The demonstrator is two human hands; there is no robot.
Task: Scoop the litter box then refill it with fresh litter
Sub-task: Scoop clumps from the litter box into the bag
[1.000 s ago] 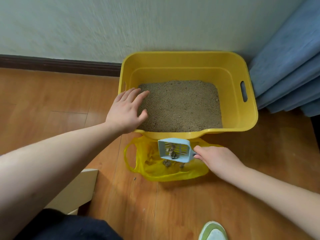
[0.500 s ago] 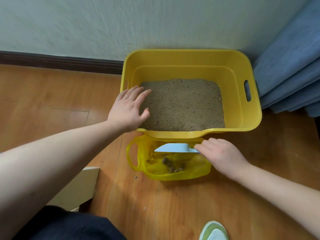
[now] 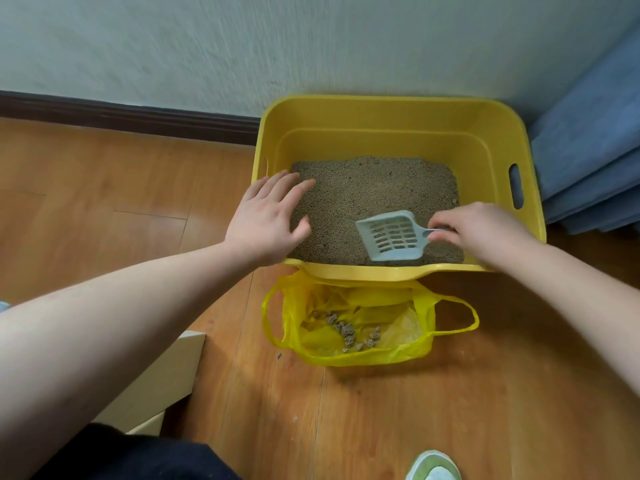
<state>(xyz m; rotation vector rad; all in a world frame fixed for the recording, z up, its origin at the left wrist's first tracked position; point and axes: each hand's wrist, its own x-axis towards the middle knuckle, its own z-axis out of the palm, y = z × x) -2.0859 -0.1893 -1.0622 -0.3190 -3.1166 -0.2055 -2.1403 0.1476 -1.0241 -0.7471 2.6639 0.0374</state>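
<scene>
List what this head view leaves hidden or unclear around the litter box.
- Scoop handle: covered by the right hand gripping it.
- Clumps buried in the litter: not visible.
- Left hand palm: whether it presses the litter box rim is hidden.
- Clumps in the yellow bag: too small to count.

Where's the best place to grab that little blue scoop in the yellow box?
By its thin handle, from the right. The scoop lies over the litter with its wide slotted head pointing left and its handle sticking out right, where the right hand already pinches it.
</scene>
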